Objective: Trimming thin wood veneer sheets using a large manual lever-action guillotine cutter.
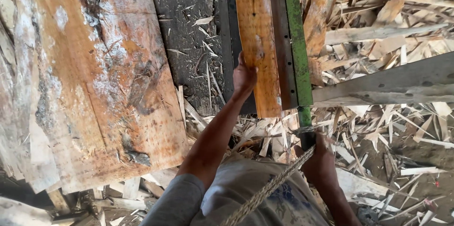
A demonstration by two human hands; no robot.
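Note:
My left hand [244, 75] grips the left edge of a narrow orange-brown wooden plank [257, 41], near its close end. The plank lies lengthwise on a dark bench top [189, 27], next to a long green metal bar [297, 41]. My right hand [319, 162] is closed around the dark lower end of that green bar, below the plank. A braided rope [269, 188] runs diagonally from my lap up to the right hand.
A broad, rough, weathered slab [90, 79] fills the left. Heaps of wood offcuts and splinters [388, 17] cover the right side and the ground. A grey beam [402, 81] juts in from the right. Shavings litter the dark bench.

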